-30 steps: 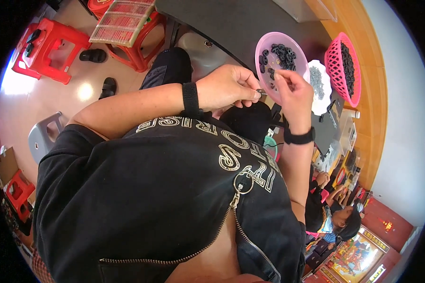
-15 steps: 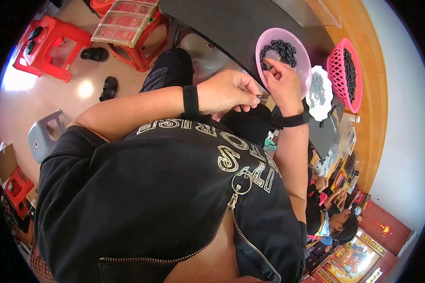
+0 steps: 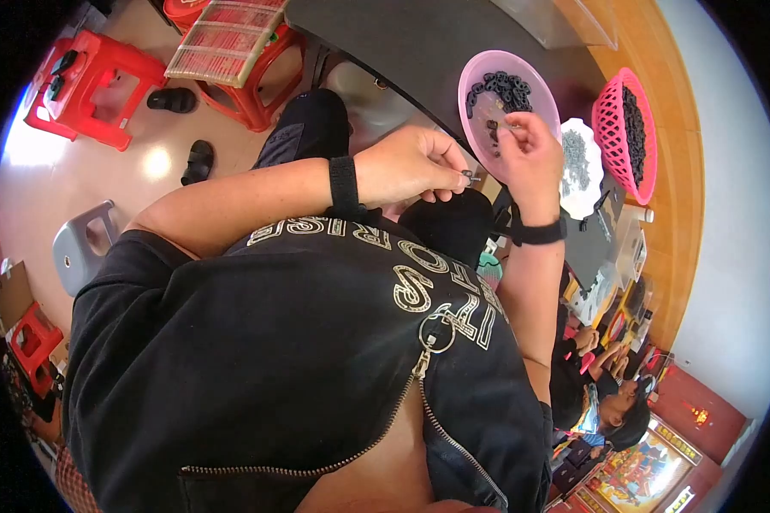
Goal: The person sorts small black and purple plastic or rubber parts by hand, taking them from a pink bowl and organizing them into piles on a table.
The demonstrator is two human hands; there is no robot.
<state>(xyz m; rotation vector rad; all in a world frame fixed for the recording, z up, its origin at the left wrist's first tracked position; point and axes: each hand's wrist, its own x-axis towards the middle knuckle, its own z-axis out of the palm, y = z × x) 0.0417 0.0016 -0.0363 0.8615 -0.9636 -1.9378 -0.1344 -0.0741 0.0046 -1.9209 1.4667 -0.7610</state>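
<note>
My left hand (image 3: 419,167) is closed in a pinch over my lap. Between its thumb and fingers sits a small dark piece (image 3: 467,174) with a thin metal screw-like shaft pointing right. My right hand (image 3: 532,162) is over the near right rim of the pink bowl (image 3: 473,75), thumb and fingertips drawn together. What it holds, if anything, is too small to make out. A small dark part (image 3: 492,126) shows beside its fingertips, and I cannot tell whether they touch it. Black ring-like parts (image 3: 506,88) lie heaped at the bowl's far side.
Right of the bowl are a white scalloped dish (image 3: 578,202) of small grey metal pieces and a pink lattice basket (image 3: 605,128) of black parts, on the dark table (image 3: 402,38). Red stools (image 3: 94,85) stand at left. Another person (image 3: 616,406) sits at lower right.
My right hand has moved right across the bowl and its fingers have curled in more. The bowl has shifted slightly left. My left hand keeps its pinch in nearly the same place.
</note>
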